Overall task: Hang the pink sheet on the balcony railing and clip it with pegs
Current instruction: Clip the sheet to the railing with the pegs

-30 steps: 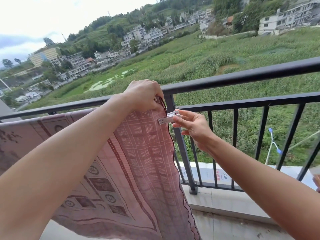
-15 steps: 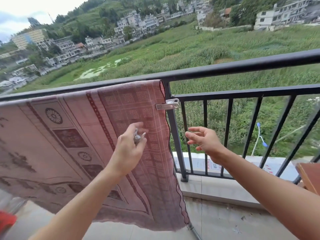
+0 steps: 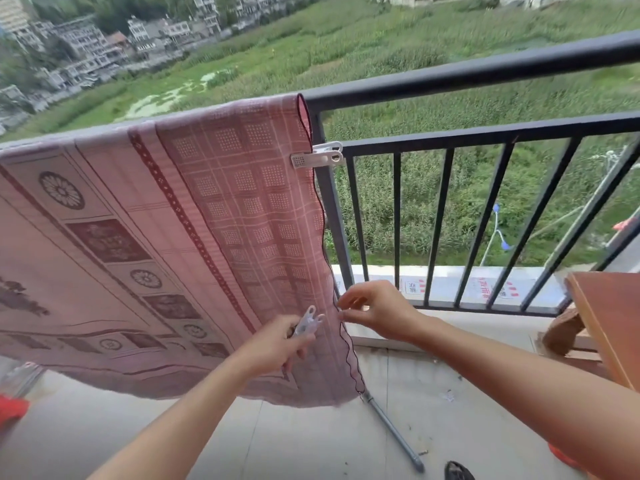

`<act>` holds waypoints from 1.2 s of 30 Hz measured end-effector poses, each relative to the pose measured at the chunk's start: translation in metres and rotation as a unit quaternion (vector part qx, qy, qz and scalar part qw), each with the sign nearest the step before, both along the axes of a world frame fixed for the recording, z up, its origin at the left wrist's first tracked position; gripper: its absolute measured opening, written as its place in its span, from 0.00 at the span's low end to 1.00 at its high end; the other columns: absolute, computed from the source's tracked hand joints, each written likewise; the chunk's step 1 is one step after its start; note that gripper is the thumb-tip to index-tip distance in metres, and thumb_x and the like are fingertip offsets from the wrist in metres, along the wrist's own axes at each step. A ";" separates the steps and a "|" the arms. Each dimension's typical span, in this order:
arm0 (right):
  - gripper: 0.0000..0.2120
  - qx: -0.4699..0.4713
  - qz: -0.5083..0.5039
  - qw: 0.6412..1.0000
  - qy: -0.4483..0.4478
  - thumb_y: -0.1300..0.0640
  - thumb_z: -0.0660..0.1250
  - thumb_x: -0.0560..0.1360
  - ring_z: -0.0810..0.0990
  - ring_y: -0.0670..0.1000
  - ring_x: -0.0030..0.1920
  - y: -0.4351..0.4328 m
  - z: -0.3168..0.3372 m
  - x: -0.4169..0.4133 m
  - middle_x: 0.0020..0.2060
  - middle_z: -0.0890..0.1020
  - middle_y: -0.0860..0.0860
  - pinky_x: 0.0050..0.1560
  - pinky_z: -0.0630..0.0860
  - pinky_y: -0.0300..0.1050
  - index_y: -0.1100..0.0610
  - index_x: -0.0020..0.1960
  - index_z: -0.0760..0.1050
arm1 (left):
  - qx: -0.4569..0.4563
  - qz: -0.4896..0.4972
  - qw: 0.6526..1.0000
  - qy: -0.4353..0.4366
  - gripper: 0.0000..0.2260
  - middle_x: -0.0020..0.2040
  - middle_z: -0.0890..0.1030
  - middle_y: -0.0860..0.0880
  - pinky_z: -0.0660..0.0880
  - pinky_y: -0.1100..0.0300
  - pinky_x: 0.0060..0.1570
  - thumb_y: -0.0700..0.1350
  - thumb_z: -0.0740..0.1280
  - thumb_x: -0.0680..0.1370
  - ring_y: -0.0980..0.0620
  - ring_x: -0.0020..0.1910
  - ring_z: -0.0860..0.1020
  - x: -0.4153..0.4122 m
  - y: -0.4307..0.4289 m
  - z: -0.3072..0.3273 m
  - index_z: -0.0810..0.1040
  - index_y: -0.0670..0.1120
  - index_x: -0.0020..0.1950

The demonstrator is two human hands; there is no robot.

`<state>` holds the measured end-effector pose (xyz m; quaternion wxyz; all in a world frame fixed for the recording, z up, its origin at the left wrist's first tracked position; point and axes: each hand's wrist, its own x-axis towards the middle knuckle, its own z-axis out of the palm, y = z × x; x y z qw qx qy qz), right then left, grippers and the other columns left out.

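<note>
1. Black metal balcony railing [image 3: 485, 72]: this is the reference landmark. Its round top rail runs across the view, with a flat lower bar and vertical bars beneath.

2. Pink patterned fabric sheet [image 3: 166, 244]: draped over the railing's top rail, left of the thick upright post. The visible panel hangs down on the balcony side, and its wavy dark-trimmed right edge runs just beside that post. Hanging appears complete as far as the view shows; the sheet's left end is out of frame.

3. Right hand [image 3: 377, 310]: low beside the post, below the lower bar. Thumb and forefinger are pinched at the sheet's right edge; the remaining fingers are loosely spread. Whether the fabric is actually pinched cannot be confirmed.

4. Left hand [image 3: 277, 344]: in front of the sheet's lower right area, just left of the right hand. Its grip is closed around a second peg.

5. White plastic clothes peg [image 3: 318, 157]: clamped across the sheet's right edge beside the post, level with the lower bar, handles pointing right. Judgement: one clipping point is done.

6. Translucent plastic clothes peg [image 3: 309, 322]: held in the left hand, handles pointing up, not yet attached.

7. Remaining work, as a judgement: fit the held peg, probably lower on the same edge; further pegs elsewhere cannot be assessed.
</note>
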<state>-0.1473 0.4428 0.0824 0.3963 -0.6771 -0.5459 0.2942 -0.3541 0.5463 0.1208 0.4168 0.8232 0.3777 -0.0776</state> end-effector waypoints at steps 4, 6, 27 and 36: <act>0.10 0.014 0.041 0.998 -0.054 0.46 0.76 0.70 0.81 0.40 0.39 -0.002 -0.002 -0.004 0.40 0.84 0.41 0.39 0.78 0.36 0.48 0.48 0.83 | 0.061 -0.076 0.995 0.016 0.11 0.36 0.80 0.54 0.67 0.69 0.30 0.51 0.62 0.81 0.65 0.28 0.73 0.017 -0.009 -0.002 0.77 0.45 0.47; 0.09 0.025 0.044 0.996 -0.077 0.45 0.75 0.71 0.80 0.41 0.37 -0.002 -0.005 -0.001 0.36 0.80 0.40 0.37 0.75 0.35 0.49 0.46 0.84 | 0.060 -0.082 0.995 0.020 0.12 0.37 0.81 0.53 0.67 0.68 0.29 0.51 0.62 0.81 0.64 0.27 0.73 0.025 -0.008 -0.004 0.77 0.44 0.46; 0.09 -0.077 -0.134 0.988 0.013 0.55 0.72 0.71 0.77 0.47 0.36 -0.056 -0.053 0.086 0.33 0.80 0.46 0.41 0.75 0.48 0.49 0.34 0.75 | 0.515 -0.331 0.698 0.372 0.11 0.58 0.80 0.49 0.68 0.57 0.45 0.38 0.60 0.79 0.46 0.57 0.79 0.186 0.039 0.042 0.78 0.47 0.56; 0.07 -0.074 -0.183 0.979 0.049 0.59 0.74 0.66 0.80 0.49 0.37 -0.067 -0.054 0.089 0.32 0.82 0.48 0.41 0.77 0.48 0.52 0.32 0.78 | 0.458 -0.331 0.783 0.262 0.12 0.35 0.69 0.50 0.73 0.53 0.36 0.28 0.59 0.72 0.45 0.40 0.74 0.193 0.044 0.038 0.70 0.44 0.38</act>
